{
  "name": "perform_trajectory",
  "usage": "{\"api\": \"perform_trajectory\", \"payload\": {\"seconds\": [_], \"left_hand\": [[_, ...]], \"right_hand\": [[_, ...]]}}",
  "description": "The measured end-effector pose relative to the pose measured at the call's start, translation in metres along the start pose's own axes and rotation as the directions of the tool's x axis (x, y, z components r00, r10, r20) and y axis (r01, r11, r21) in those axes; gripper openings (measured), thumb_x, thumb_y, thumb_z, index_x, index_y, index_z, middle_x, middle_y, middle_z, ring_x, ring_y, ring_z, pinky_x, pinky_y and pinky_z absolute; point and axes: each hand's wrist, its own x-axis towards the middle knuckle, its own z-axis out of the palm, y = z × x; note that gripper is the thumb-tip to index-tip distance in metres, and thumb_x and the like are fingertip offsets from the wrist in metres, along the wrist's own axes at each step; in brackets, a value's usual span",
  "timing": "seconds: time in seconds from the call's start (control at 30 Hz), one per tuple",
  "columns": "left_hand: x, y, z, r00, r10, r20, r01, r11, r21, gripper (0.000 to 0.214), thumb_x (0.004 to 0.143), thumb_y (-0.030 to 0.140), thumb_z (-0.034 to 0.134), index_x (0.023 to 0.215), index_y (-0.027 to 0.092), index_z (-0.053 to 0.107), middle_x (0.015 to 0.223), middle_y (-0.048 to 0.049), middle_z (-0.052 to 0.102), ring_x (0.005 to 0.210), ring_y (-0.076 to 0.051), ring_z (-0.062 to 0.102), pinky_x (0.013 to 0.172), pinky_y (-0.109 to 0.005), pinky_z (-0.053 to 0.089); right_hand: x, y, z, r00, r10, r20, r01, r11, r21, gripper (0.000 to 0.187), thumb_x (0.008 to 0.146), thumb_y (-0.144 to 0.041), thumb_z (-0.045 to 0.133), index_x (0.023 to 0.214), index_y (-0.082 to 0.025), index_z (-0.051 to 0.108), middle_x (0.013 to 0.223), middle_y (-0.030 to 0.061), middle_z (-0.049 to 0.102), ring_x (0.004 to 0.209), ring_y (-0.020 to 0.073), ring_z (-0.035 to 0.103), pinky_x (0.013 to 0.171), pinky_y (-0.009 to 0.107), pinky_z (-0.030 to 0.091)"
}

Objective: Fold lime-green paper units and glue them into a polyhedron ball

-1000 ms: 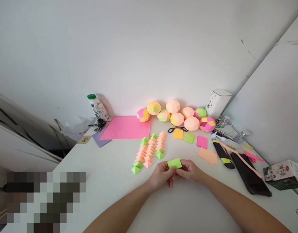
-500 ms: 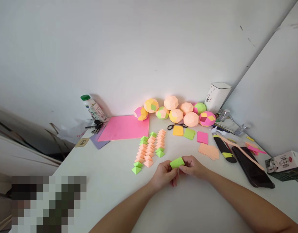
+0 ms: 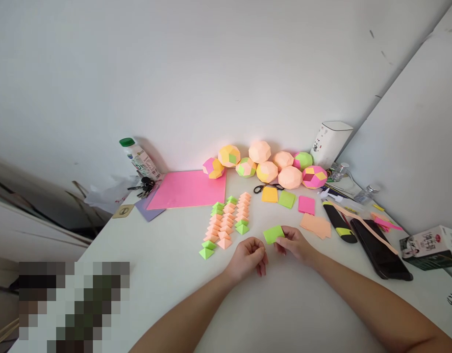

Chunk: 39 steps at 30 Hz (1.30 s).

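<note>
Green paper [image 3: 273, 235] pinched in right hand [image 3: 294, 244], above mid-worktop [image 3: 156, 255]

Right hand: thumb and fingers grip the paper at its right end; the piece tilts slightly, its left end pointing toward the worktop's left edge. Left hand [image 3: 248, 257]: just beside it, apart from the paper, fingers curled inward, thumb near the index finger. Cannot tell whether the tips meet.

Beyond the left hand, toward the back edge: three slanting rows of folded paper pieces [image 3: 226, 219], peach and green, peaked like little roofs. Beyond the right hand: orange pad [image 3: 269, 194], green pad [image 3: 287, 199] and pink pad [image 3: 306, 205], spaced along a loose line; nearer the hand, peach sheets [image 3: 315, 226], overlapping. Black-handled scissors [image 3: 259, 189] lie partly under the orange pad.

Along the back edge: cluster of faceted paper balls [image 3: 289, 177], peach, yellow, pink, green. One sits at the right end of a flat pink board [image 3: 185, 191]. Back left corner: green-capped bottle [image 3: 141, 161], with keys [image 3: 147, 185] in front and a purple card [image 3: 149, 209] partly beneath them. Back right corner: white container [image 3: 332, 144].

Toward the right edge: yellow-and-black cutter [image 3: 336, 220], then dark phone [image 3: 382, 255] with a peach strip [image 3: 376, 236] across it, then a carton [image 3: 428, 247] close to that edge.
</note>
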Motion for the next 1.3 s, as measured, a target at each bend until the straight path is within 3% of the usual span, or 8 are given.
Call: {"api": "perform_trajectory", "payload": {"seconds": [0.23,0.5,1.03,1.23,1.3], "left_hand": [[0.004,0.001,-0.002,0.998,0.059,-0.033,-0.064,0.980,-0.186,0.031,0.084,0.049,0.049,0.085,0.018,0.043,0.069,0.0003,0.060,0.045,-0.012,0.059,0.037,-0.023,0.045],[0.004,0.001,-0.002,0.997,0.072,-0.023,-0.074,0.985,-0.157,0.036,0.084,0.051,0.049,0.084,0.016,0.049,0.067,-0.0002,0.058,0.045,-0.012,0.057,0.036,-0.022,0.045],[0.000,0.004,-0.002,0.998,0.067,-0.006,-0.068,0.989,-0.134,0.030,0.076,0.041,0.062,0.089,0.017,0.049,0.074,0.0008,0.058,0.047,-0.010,0.056,0.041,-0.024,0.046],[0.003,0.001,-0.002,0.999,0.044,-0.032,-0.047,0.994,-0.102,0.034,0.073,0.040,0.064,0.093,0.017,0.050,0.057,0.0033,0.058,0.041,-0.011,0.052,0.041,-0.025,0.045],[0.004,-0.001,-0.002,0.998,0.041,-0.044,-0.044,0.997,-0.071,0.035,0.075,0.043,0.062,0.094,0.016,0.053,0.053,0.0036,0.057,0.038,-0.011,0.051,0.041,-0.025,0.044]], "right_hand": [[-0.003,0.002,0.004,1.000,-0.005,0.009,0.006,0.986,-0.165,0.024,0.077,-0.038,0.063,0.069,-0.016,0.056,0.057,-0.0019,0.056,0.049,0.0097,0.047,0.047,0.022,0.038],[-0.006,-0.002,0.010,0.996,-0.082,0.032,0.088,0.926,-0.368,0.023,0.081,-0.033,0.059,0.066,-0.016,0.059,0.055,-0.0023,0.055,0.048,0.0090,0.044,0.047,0.022,0.034],[-0.005,0.000,0.010,0.996,-0.087,0.019,0.088,0.941,-0.328,0.021,0.082,-0.032,0.057,0.071,-0.016,0.063,0.059,-0.0011,0.056,0.050,0.0098,0.047,0.048,0.022,0.037],[-0.006,0.001,0.010,0.989,-0.137,0.057,0.148,0.934,-0.325,0.018,0.084,-0.028,0.054,0.088,-0.017,0.067,0.063,0.0008,0.062,0.055,0.0120,0.054,0.052,0.024,0.043],[-0.006,0.005,0.010,0.987,-0.158,0.037,0.162,0.936,-0.314,0.020,0.082,-0.024,0.055,0.100,-0.018,0.062,0.075,0.0028,0.065,0.059,0.0123,0.056,0.054,0.024,0.044]]}}
